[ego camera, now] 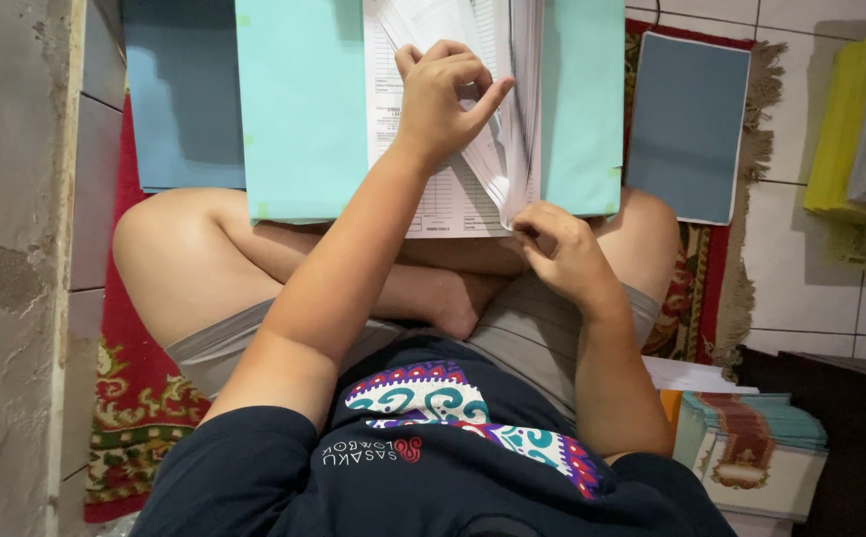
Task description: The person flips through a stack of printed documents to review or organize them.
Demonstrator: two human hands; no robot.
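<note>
Folder, pale turquoise, lies open across the crossed legs of a person sitting on a red patterned rug on the floor. Inside it sits a thick stack of printed sheets. The left hand rests on top of the stack with its fingers curled, thumb and forefinger pressing down on the pages that are fanned up from the middle; it pins the paper rather than closing around it. The right hand is at the lower edge of the stack, where its thumb and fingertips pinch the bottom corner of the lifted pages. A blue folder lies under the open one on the left. Another blue folder lies flat to the right, partly on the rug and partly on the white tiles. Yellow folders are piled at the far right. Near the right elbow stands a stack of booklets.
</note>
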